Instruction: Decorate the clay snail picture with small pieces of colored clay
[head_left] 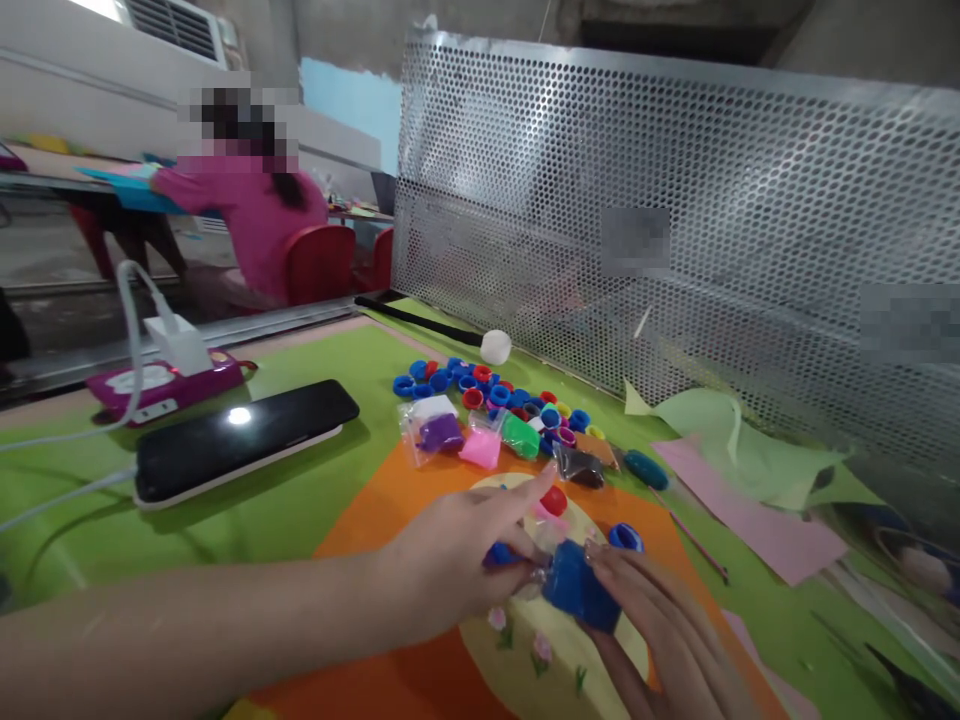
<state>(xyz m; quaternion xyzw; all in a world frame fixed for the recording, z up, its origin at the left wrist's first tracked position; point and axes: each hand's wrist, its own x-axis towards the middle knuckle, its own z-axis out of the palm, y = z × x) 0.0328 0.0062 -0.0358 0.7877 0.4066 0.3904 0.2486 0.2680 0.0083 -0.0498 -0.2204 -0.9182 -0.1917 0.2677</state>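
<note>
My left hand (pixel 457 560) reaches in from the left, its index finger stretched out and its other fingers pinched on a small blue piece (pixel 498 555). My right hand (pixel 660 620) comes from the lower right and grips a lump of blue clay in a clear bag (pixel 576 588). Both hands are over a pale yellow paper disc (pixel 525 650) on an orange sheet (pixel 390 500). A red cap (pixel 554 500) and a blue cap (pixel 625 537) lie just beyond my fingers.
Small bags of purple (pixel 439 432), pink (pixel 480 448), green (pixel 520 436) and brown (pixel 582 466) clay lie ahead, with several bottle caps (pixel 487 390) behind. A black phone (pixel 240 440) and a charger on a pink case (pixel 169 378) sit left. A perforated metal screen (pixel 675 240) stands behind; another person sits far left.
</note>
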